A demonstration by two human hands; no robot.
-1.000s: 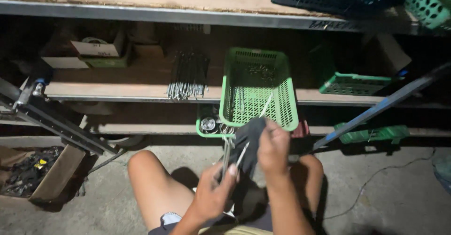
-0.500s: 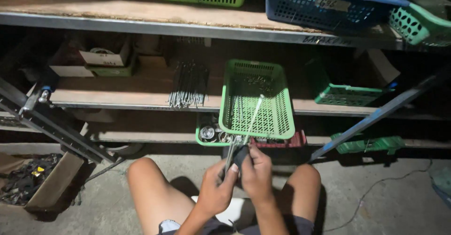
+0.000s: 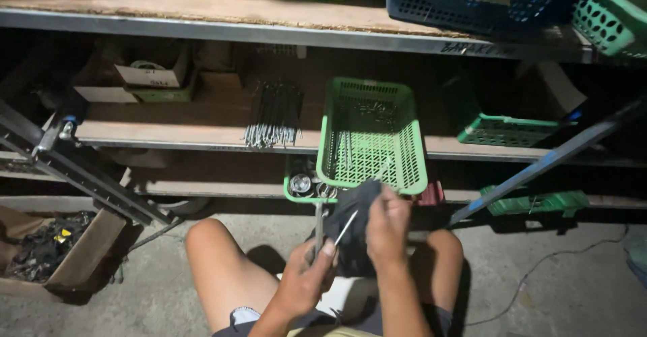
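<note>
Head view: left hand [image 3: 304,280] fingers pinching thin metal rod [image 3: 346,229], right hand [image 3: 385,224] closed on dark cloth [image 3: 350,219] apparently wrapped about the rod, above bare knees, before green basket [image 3: 372,135] on wooden shelf [image 3: 168,133].

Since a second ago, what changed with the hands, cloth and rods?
The right hand, with the dark cloth, came down from in front of the green basket to just below its rim. A half second ago a thin rod stood up against the basket; now it lies low between the hands. The left hand keeps gripping the rods. Basket, shelf bundle and crates stayed.
</note>
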